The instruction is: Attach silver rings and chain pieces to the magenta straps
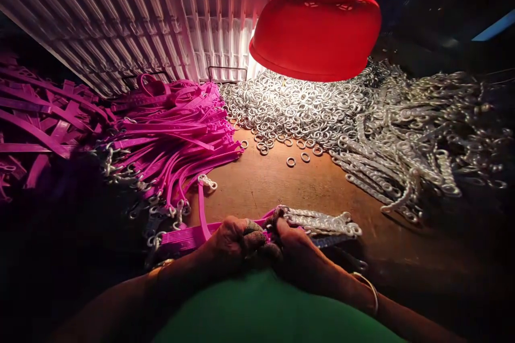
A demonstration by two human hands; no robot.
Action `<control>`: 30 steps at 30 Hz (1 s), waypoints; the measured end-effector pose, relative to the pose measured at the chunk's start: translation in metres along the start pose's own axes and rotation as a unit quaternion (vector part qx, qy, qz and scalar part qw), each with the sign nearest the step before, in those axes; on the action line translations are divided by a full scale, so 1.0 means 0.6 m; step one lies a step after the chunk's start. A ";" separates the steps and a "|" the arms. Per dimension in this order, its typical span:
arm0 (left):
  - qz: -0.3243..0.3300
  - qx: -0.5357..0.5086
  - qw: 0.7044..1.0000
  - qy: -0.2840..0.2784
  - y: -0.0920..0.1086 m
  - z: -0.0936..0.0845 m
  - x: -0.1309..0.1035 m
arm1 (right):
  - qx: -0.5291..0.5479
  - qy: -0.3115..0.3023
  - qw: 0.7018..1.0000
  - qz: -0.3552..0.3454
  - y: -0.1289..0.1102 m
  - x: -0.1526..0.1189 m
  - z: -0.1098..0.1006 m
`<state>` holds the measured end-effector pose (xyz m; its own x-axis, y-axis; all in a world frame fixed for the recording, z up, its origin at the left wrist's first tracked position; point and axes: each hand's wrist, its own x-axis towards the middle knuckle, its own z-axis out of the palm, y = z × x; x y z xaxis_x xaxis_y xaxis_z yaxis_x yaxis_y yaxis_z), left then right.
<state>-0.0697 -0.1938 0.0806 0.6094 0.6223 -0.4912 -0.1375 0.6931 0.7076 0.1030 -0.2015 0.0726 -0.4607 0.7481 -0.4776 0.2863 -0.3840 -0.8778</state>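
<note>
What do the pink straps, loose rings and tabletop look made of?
Straps: leather or synthetic, unclear which; smooth, slightly shiny, flexing in soft curves. Rings: probably metal, silvery with bright glints. Tabletop: apparently wood, brown and faintly streaked, low sheen.

Straps [183, 238] smooth, plastic-looking; chains [322, 221] bumpy, metallic-looking; rings [306, 102] glossy metal; tabletop [257, 182] wood.

Left hand [233, 237], right hand [295, 244] gripping pink straps [183, 238] beside silver chains [324, 221].

table [261, 185]: straps [189, 128] left | rings [306, 112] between, beneath lamp [317, 37] | chains [410, 150] right | panel [137, 16] behind straps
</note>
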 end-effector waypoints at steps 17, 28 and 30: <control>-0.035 -0.018 0.999 0.011 0.006 -0.011 0.015 | -0.277 -0.095 0.943 -0.160 0.001 0.015 -0.031; 0.016 0.243 0.968 0.052 0.039 -0.061 0.022 | -0.170 0.041 0.978 -0.114 -0.007 0.022 -0.066; 0.065 0.353 0.925 0.122 0.061 -0.080 0.001 | -0.154 0.065 0.979 -0.116 -0.008 0.018 -0.076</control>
<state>-0.1120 -0.1508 0.0817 0.4167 0.8073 -0.4179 0.3994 0.2504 0.8819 0.1348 -0.1670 0.0733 -0.4380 0.8665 -0.2396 0.4351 -0.0289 -0.8999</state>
